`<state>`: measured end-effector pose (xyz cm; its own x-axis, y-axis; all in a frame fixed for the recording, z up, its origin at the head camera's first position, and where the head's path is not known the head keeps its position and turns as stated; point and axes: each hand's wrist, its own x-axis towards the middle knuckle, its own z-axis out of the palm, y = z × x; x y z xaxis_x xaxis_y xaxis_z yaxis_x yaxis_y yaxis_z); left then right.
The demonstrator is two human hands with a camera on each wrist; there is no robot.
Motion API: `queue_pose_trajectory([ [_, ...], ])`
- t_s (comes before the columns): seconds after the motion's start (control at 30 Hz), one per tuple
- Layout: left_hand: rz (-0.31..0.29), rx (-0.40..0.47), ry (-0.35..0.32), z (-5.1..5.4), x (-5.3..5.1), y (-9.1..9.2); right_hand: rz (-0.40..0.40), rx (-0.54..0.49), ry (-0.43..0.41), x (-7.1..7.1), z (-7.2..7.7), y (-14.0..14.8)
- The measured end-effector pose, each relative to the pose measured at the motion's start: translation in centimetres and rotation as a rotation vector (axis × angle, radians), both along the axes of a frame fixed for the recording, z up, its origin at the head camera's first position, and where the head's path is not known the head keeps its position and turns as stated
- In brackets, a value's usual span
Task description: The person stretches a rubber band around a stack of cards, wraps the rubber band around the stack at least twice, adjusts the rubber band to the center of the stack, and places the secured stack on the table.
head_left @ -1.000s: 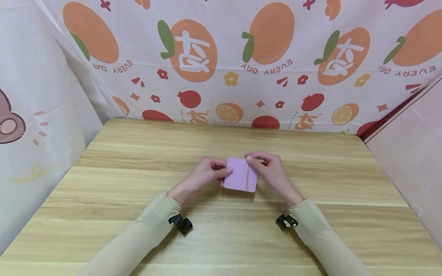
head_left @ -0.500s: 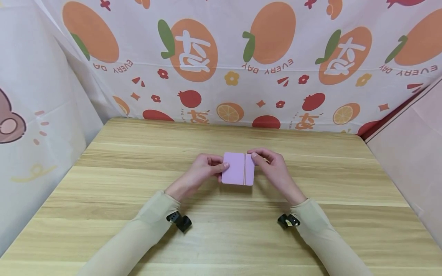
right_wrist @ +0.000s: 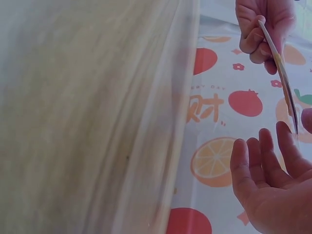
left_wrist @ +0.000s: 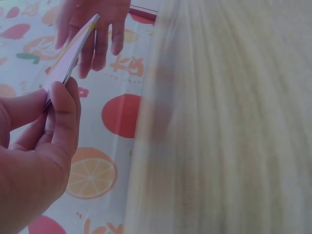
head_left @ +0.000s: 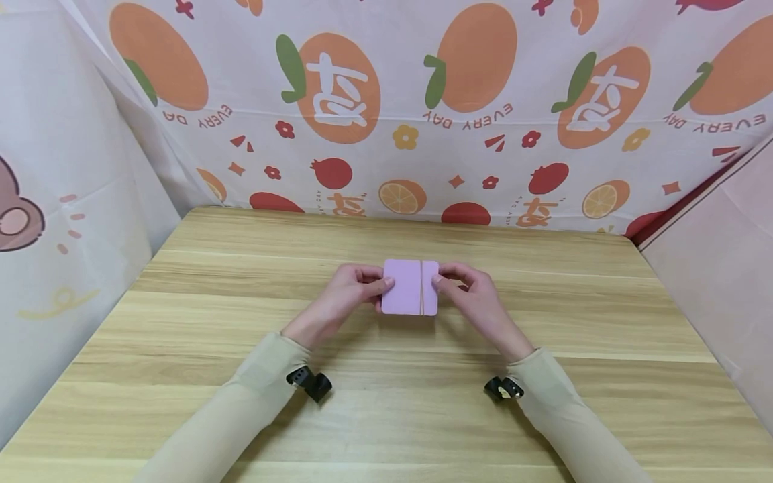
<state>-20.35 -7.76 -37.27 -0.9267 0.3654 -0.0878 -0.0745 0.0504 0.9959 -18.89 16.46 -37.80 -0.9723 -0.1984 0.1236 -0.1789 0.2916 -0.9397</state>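
Observation:
A thin, square purple card (head_left: 403, 287) with rounded corners is held above the table in the head view. Two tan strands like a rubber band (head_left: 421, 288) run down it, right of its middle. My left hand (head_left: 347, 295) pinches its left edge, thumb in front and fingers behind. At the right edge, my right hand (head_left: 474, 298) has its thumb on the front and index finger behind. Edge-on in the left wrist view, the card (left_wrist: 73, 56) looks layered. The other fingers of the right hand (right_wrist: 273, 180) are spread and fairly straight in the right wrist view.
A wood-grain table (head_left: 386, 416) lies below both hands. Behind it hangs a fruit-printed cloth (head_left: 398, 154), with pale cloth panels (head_left: 66, 168) at the sides. Black wrist mounts (head_left: 311, 384) sit on both sleeves.
The card has moved slightly up and to the left and turned level. My right thumb has slid from its top right area down to the right edge. My left hand keeps its pinch.

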Motion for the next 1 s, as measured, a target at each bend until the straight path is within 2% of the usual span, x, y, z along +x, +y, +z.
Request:
queue_pose_trajectory([
  [0.33,0.042,-0.018,0.032,0.2,-0.4,-0.7,0.058,0.014,-0.027,0.3,-0.2,-0.4],
  [0.73,0.081,-0.001,0.05,1.1,-0.6,-1.4,0.134,0.037,-0.066,0.4,-0.5,-0.6],
  [0.83,0.089,0.01,0.047,1.2,-0.6,-1.3,0.124,0.011,-0.077,0.4,-0.7,-0.8],
  [1.0,0.108,0.023,0.039,1.4,-0.4,-1.2,0.098,-0.091,-0.13,0.6,-1.1,-1.4],
])
